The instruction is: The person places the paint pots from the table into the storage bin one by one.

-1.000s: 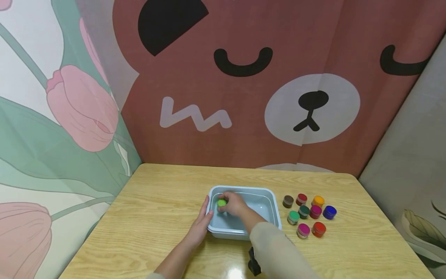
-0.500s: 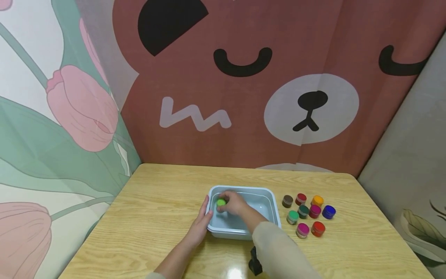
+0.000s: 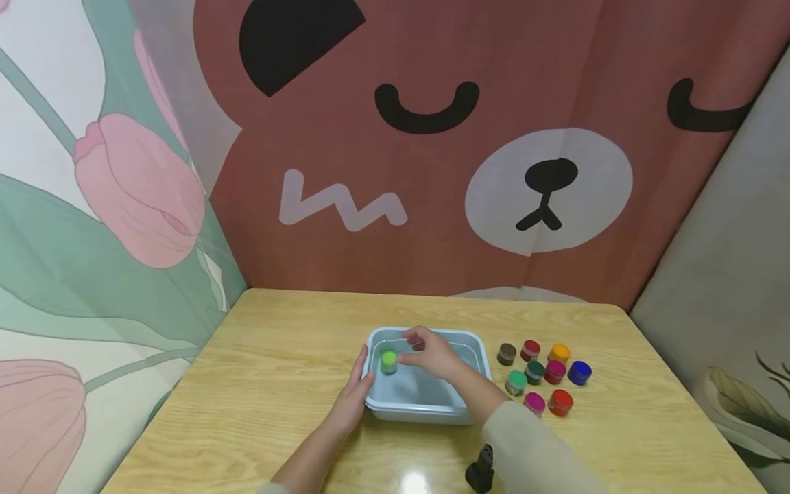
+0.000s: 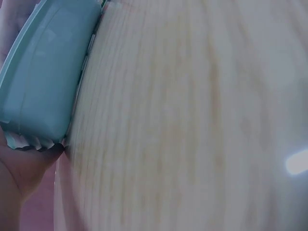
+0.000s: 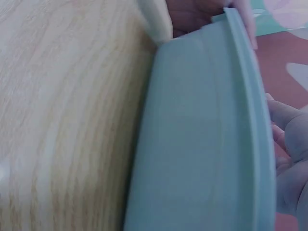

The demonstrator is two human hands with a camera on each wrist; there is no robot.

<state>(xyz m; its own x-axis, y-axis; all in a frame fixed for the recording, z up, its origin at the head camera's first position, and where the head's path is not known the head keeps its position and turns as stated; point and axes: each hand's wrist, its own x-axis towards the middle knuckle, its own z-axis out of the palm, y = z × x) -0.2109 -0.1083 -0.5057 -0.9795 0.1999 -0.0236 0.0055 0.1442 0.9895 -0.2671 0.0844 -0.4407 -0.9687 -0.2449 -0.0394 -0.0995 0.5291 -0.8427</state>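
Observation:
A pale blue plastic box (image 3: 426, 415) sits on the table. My left hand (image 3: 350, 398) grips its left end, fingers along the outer wall and thumb at the rim; part of this hand (image 4: 29, 166) also shows in the left wrist view. Inside the box, near the left wall, a small paint jar with a light green lid (image 3: 388, 361) stands upright. Over the box, just right of that jar, my right hand (image 3: 437, 355) has its fingers apart and holds nothing. In the right wrist view the right hand (image 5: 293, 149) is partly hidden behind the box wall.
Several small jars stand right of the box, among them a brown-lidded jar (image 3: 507, 354), an orange-lidded jar (image 3: 559, 353), a blue-lidded jar (image 3: 580, 372) and a red-lidded jar (image 3: 561, 403). A printed curtain (image 3: 345, 261) hangs behind the wooden table (image 3: 278, 363).
My right hand has let go of the light green-lidded jar and moved right, away from it. The jar stays in the box. My left hand keeps its place at the box.

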